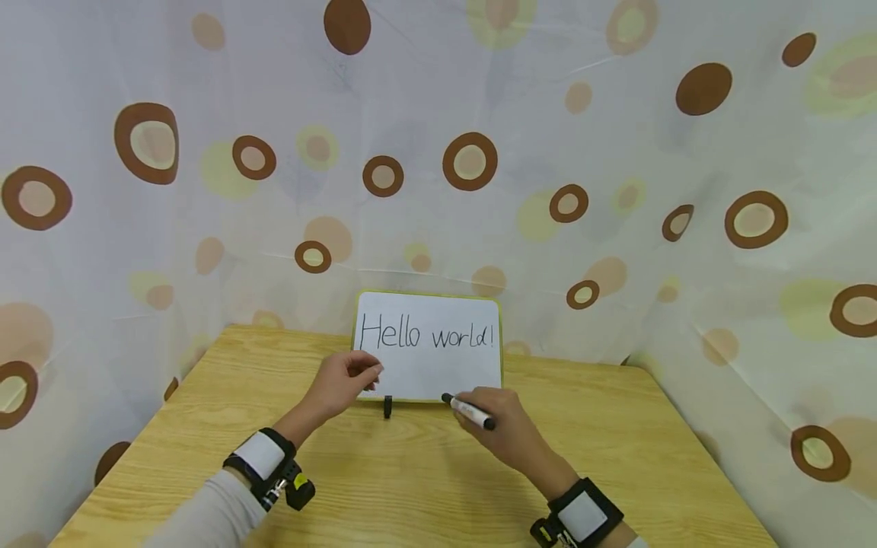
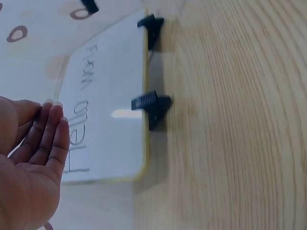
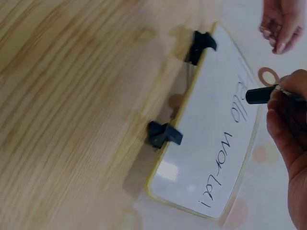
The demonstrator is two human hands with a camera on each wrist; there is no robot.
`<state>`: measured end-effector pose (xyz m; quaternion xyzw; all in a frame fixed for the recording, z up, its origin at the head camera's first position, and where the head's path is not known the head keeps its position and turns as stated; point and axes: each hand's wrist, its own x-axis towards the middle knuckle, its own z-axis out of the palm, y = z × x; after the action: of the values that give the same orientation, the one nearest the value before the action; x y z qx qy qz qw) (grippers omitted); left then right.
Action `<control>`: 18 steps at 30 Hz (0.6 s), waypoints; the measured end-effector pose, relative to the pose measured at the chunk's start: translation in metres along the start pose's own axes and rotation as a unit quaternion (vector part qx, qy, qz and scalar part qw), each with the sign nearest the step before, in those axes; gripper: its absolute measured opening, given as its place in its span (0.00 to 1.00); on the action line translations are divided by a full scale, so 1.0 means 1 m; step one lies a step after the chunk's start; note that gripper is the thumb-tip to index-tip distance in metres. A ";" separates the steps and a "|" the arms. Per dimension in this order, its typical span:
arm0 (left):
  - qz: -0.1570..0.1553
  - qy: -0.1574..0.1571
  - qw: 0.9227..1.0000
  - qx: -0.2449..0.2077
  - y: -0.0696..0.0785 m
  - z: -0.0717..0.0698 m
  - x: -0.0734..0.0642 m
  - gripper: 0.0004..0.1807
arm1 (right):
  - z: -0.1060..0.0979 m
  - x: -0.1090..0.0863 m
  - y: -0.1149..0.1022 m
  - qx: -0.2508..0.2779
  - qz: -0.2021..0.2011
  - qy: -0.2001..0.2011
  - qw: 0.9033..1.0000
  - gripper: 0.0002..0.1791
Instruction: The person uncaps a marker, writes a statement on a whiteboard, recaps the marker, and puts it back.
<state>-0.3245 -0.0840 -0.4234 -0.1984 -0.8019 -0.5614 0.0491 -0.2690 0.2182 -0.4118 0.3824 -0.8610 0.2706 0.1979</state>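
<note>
A small whiteboard [image 1: 432, 373] with a yellow edge stands propped on the table, bearing "Hello world!" in black handwriting [image 1: 390, 332]. My right hand [image 1: 507, 426] pinches a white marker [image 1: 473, 412] with black ends in front of the board's lower right. In the right wrist view, a black cap [image 3: 261, 95] covers the marker's front end. My left hand [image 1: 342, 384] hovers by the board's left side, fingers loosely bent and thumb near the fingertips, with nothing in them. Black stand feet [image 2: 152, 106] hold the board's bottom edge.
A light wooden table [image 1: 384, 487] carries the board near its back edge. Behind and on both sides hangs a white curtain [image 1: 411, 228] patterned with brown, peach and yellow circles. Each wrist wears a black strap with a small camera [image 1: 299, 489].
</note>
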 end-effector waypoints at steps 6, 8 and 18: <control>0.025 0.065 0.983 0.171 -0.023 -0.036 0.010 0.08 | 0.016 -0.014 0.008 -0.368 -0.207 -0.173 0.890 0.10; 0.033 0.078 0.976 0.202 -0.027 -0.045 0.013 0.08 | 0.022 -0.018 0.012 -0.407 -0.229 -0.203 0.861 0.07; 0.015 0.094 0.968 0.231 -0.038 -0.065 0.013 0.08 | 0.036 -0.032 0.018 -0.373 -0.183 -0.235 0.879 0.02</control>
<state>-0.3604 -0.1511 -0.4296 -0.1397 -0.8986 -0.3765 0.1770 -0.2671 0.2232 -0.4630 0.4832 -0.8341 -0.2097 0.1638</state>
